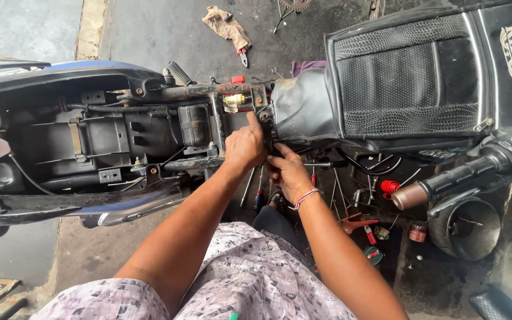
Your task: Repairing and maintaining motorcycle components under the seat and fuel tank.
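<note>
On a stained grey concrete floor [149, 29], seen from the head camera, stands a motorcycle with its seat removed, the open frame [197, 92] and black plastic tray [90, 142] exposed. At the junction where the frame meets the black covered fuel tank [410, 77], both hands work close together. The left hand [245, 145] rests on the frame with its index finger stretched up against the rear edge of the tank cover, the other fingers curled against a dark bracket; whether it pinches anything I cannot tell. The right hand [290, 173], with a pink thread band at the wrist, sits just below and touching the left, its fingers bent in toward the same bracket, the grip itself hidden. Below the tank lie scattered tools [357, 222] with red handles on the dark, oily ground. A crumpled rag [227, 25] lies farther off on the concrete, beside small pliers [243, 57]. The handlebar grip [445, 181] juts in at right.
</note>
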